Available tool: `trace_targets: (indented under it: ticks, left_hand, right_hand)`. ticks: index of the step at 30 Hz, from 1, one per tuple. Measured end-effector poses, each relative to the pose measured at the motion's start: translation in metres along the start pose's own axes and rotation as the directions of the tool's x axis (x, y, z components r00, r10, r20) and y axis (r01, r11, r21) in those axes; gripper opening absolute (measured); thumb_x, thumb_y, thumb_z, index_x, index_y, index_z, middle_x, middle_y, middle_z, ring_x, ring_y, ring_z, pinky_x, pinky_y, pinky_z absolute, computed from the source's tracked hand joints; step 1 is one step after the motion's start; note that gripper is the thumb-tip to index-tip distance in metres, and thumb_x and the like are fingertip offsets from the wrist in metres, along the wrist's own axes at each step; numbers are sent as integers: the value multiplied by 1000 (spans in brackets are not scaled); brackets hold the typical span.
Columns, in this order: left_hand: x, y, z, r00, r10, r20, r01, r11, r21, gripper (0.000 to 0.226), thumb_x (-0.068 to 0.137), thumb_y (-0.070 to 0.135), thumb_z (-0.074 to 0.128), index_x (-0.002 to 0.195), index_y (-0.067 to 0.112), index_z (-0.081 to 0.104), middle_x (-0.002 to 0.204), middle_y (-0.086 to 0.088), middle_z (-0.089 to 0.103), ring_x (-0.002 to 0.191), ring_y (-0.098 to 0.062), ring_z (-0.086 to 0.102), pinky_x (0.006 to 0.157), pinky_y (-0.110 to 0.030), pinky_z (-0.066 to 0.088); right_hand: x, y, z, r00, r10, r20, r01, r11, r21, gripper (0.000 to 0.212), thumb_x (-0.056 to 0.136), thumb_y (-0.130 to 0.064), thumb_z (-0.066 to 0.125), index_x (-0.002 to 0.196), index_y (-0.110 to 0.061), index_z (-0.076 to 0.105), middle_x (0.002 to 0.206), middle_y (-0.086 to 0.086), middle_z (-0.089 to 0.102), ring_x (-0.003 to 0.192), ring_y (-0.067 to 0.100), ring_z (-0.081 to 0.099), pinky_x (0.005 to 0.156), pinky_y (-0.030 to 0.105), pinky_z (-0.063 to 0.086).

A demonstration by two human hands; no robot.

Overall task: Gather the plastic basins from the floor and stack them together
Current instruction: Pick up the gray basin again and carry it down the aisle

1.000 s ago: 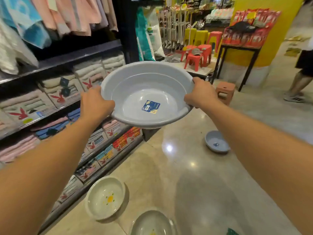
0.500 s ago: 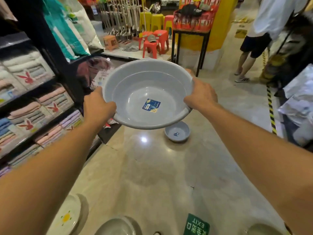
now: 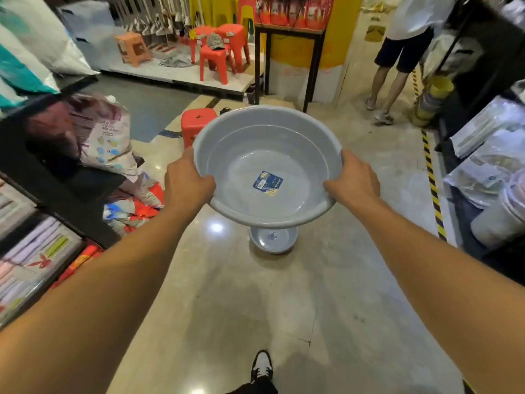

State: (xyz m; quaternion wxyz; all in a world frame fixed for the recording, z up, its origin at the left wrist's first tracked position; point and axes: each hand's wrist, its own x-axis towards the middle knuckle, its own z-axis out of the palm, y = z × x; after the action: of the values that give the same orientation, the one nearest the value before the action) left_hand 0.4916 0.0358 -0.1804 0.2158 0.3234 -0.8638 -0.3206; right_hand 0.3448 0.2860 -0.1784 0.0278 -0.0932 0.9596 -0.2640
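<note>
Left hand (image 3: 189, 182) grips the left rim of the large round grey plastic basin (image 3: 267, 166); right hand (image 3: 352, 180) grips its right rim; small grey plastic basin (image 3: 273, 240) lies on the floor (image 3: 255, 302) directly below, midway between both hands.

1. One view only, from the wearer's head, looking forward and steeply down a shop aisle.
2. Both forearms run in from the bottom corners, and the left hand (image 3: 189, 185) and right hand (image 3: 352, 183) meet mid-frame on a grey basin (image 3: 267, 166), close to the lens.
3. The floor (image 3: 255, 302) fills the lower half, with the wearer's own shoe (image 3: 262, 365) at the bottom edge.
4. Wide-angle bend: shelves (image 3: 37, 245) on the left and packaged goods (image 3: 488, 155) on the right lean outward.
5. Far end: red stools (image 3: 218, 52), seen small.
</note>
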Motion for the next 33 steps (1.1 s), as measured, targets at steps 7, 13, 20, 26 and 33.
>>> trace_targets:
  ticks: [7,13,20,26,33]
  left_hand:
    - [100,2,71,997,-31,65,31,1000,3,55,76,10,67,129,18,56,109,-8,66,87,-24,57,70,-36,46]
    - [176,-10,157,997,4,81,-3,1000,-9,48,75,10,59,122,17,57,103,-5,66,86,-27,60,70,-36,48]
    - [237,-67,300,991,-101,83,96,993,62,46,77,13,62,122,14,54,91,-2,64,74,-26,56,60,-26,42]
    - [264,-155,436,941,-326,93,314,942,121,58,84,26,70,138,20,51,109,-5,70,94,-31,67,75,-29,54]
    - [265,-313,603,908,-370,197,331,921,205,32,74,11,70,103,23,62,75,8,63,63,-4,58,49,-6,39]
  right_hand:
    - [108,6,39,1000,20,4,-21,998,66,51,72,-17,70,118,-25,50,109,2,63,89,28,58,70,34,45]
    - [205,36,100,998,46,33,-49,994,102,51,73,-19,70,119,-27,49,108,-2,63,85,24,59,66,31,43]
    - [322,105,214,988,70,136,-81,994,80,64,80,-17,64,139,-22,42,126,0,61,101,26,63,74,36,51]
    - [384,181,351,985,85,154,-94,994,52,80,88,-21,63,157,-27,24,157,-6,38,125,23,55,95,35,45]
    - [416,290,552,972,123,201,-128,992,14,79,90,-23,64,158,-26,24,160,-7,34,132,21,50,102,36,42]
